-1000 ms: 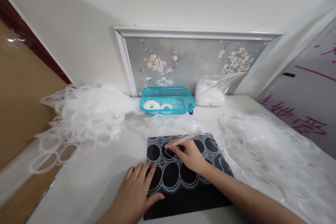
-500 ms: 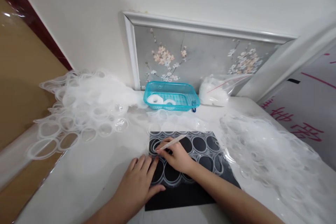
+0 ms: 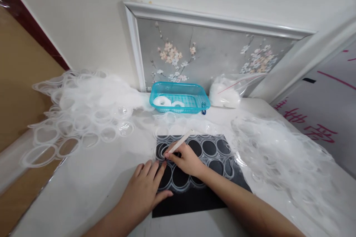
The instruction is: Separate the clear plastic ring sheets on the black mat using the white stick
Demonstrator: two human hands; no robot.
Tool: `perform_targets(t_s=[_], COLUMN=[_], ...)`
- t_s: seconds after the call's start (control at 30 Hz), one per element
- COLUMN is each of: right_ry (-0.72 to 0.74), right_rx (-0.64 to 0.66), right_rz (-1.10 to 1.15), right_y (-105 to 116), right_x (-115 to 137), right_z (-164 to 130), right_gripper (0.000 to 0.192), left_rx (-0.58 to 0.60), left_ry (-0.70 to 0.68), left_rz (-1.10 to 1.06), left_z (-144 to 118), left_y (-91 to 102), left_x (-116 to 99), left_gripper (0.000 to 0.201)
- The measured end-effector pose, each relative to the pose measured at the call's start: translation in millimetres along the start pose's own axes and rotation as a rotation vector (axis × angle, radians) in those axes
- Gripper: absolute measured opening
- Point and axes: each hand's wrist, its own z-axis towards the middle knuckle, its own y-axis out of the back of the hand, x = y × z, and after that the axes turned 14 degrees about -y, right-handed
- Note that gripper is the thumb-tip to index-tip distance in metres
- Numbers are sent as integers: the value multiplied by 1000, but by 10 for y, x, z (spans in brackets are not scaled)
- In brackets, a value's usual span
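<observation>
My right hand is closed in a pinch around a thin pale flat stick, which slants up to the right. Its lower tip is hidden by my fingers, over a ring near the upper left of a clear sheet of joined rings. Beneath that sheet lies a black mat, its dark surface showing through the round openings. Resting flat with fingers stretched and thumb apart, my left hand touches the left edge of the mat and the ringed sheet. Its fingertips are close beside my right hand's fingers.
A turquoise basket with white rings inside stands against the wall. Beside it is a zip bag of white material. Heaps of clear ringed sheets lie at the left and right of the white table.
The stick stands a little steeper in my right hand, which stays at about the same ring. My left hand keeps its place on the mat. The whole view has shifted slightly.
</observation>
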Motion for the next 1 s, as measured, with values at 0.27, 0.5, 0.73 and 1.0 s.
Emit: perform_targets(t_s=[0.27,0.5,0.73,1.0], right_ry=[0,81,369,273], right_rx=[-16,-45,-11,-381], right_rz=[33,-103,-517,-438], right_y=[-9,-16,-28,417], right_x=[12,10,-49,60], right_z=[-19,-40,-118,550], right_gripper=[18,12,17,15], left_rx=[-48,-37,-31,-18], left_ry=[7,6,38,63], left_rz=[-55,-28,-152,-236], left_z=[-26,-12,15,42], left_y=[14,35,92,122], left_x=[-6,-23,-2,0], left_gripper=[70,63,61,71])
